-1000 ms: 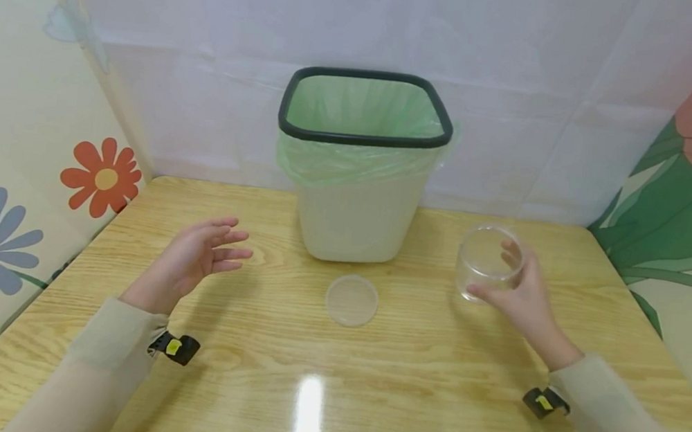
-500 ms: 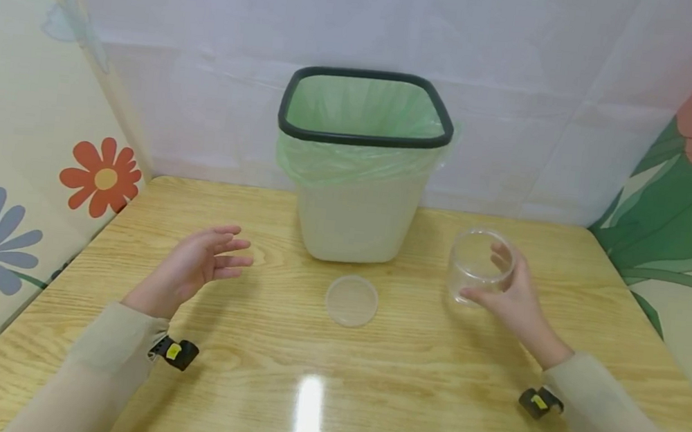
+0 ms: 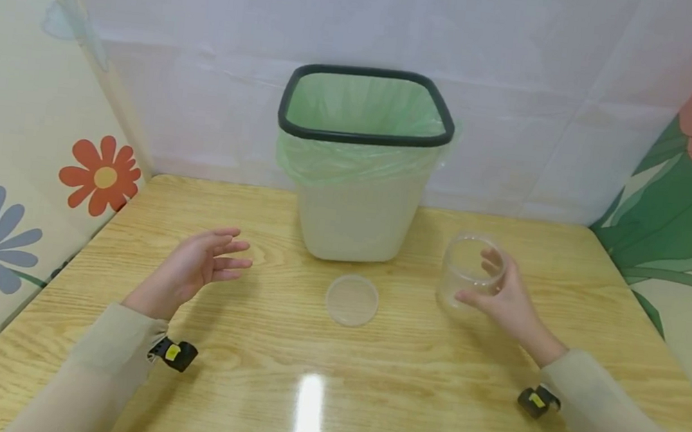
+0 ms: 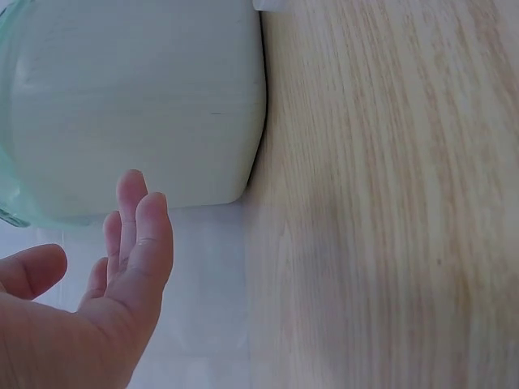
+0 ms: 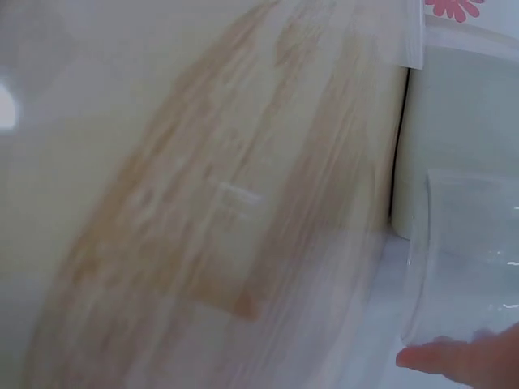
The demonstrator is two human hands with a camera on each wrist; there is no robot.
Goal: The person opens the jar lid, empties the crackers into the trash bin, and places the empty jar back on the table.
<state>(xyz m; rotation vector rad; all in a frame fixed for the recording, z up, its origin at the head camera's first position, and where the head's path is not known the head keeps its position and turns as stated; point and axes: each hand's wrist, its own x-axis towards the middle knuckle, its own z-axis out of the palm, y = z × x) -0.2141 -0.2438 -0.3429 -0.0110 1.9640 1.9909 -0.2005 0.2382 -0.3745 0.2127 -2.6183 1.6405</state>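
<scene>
A clear round jar [image 3: 455, 279] is upright in my right hand [image 3: 509, 301], whose thumb and fingers curl round its right side. Whether the jar's base touches the table cannot be told. In the right wrist view, the jar [image 5: 470, 251] appears at the right edge, with a fingertip [image 5: 434, 356] against it. My left hand [image 3: 200, 264] holds nothing and hovers over the table's left part, fingers loosely extended. That hand [image 4: 113, 300] also shows in the left wrist view, apart from the bin. A flat, round, translucent lid-like disc [image 3: 352, 301] lies between the hands.
A white waste bin [image 3: 354, 224] with a black rim ring [image 3: 362, 138] and a green liner bag [image 3: 351, 164] stands at the back middle of the wooden table [image 3: 283, 349]. Behind it hangs a pale cloth [image 3: 521, 87]. Flower-patterned walls flank both sides.
My right hand has moved the jar a little to the left and toward me. The left hand has dropped slightly and otherwise stays in place. The disc and bin have not moved.
</scene>
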